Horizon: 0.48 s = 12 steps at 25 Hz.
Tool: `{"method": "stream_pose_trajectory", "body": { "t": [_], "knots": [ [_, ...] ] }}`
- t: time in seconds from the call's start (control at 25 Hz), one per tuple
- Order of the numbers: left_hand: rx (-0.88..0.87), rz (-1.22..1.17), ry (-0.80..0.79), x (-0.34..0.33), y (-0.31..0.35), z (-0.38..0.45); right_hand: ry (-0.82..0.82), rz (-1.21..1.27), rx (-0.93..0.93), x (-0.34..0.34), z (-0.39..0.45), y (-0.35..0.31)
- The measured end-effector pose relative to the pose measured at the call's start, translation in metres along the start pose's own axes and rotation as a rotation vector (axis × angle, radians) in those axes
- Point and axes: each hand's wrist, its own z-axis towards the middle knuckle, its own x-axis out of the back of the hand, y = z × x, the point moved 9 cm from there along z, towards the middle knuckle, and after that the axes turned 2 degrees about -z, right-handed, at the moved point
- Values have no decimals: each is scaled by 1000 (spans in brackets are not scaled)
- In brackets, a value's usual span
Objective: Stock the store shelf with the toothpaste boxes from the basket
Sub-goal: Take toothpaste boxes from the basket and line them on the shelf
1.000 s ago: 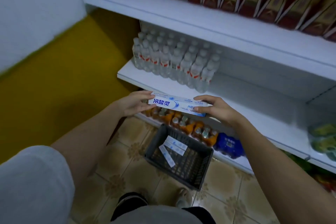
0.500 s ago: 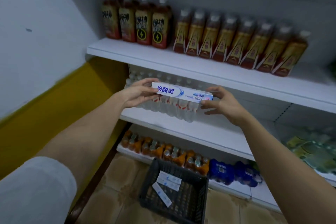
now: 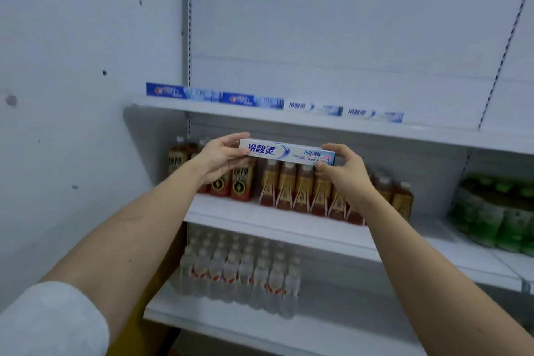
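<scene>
A white toothpaste box (image 3: 287, 151) with blue lettering is held level in the air by both hands, just below the front edge of the top shelf (image 3: 289, 121) and in front of the bottles on the shelf under it. The left hand (image 3: 220, 156) grips the box's left end, thumb on top and fingers curled beneath; the right hand (image 3: 344, 171) pinches the right end, its fingers wrapped round the lower edge. The box touches neither the top shelf nor anything standing on it.

On the top shelf four toothpaste boxes lie end to end along the front: two blue boxes (image 3: 215, 95) toward the left, then two white boxes (image 3: 342, 113) to their right (same lettering as the held one, as far as the blur allows). To the right of that row the top shelf is bare white board.

One level below the top shelf stand brown drink bottles (image 3: 300, 191), with green bottles (image 3: 497, 211) further right. Two levels below it sit clear water bottles (image 3: 239, 274) in a packed block.
</scene>
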Motion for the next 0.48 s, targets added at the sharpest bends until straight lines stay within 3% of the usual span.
{"method": "stream_pose_trajectory", "body": {
  "t": [0.2, 0.48],
  "knots": [
    [-94, 95, 91, -17, 43, 17, 84, -158, 42, 13, 29, -48],
    [-263, 444, 121, -59, 81, 73, 121, -311, 128, 52, 92, -66]
  ]
}}
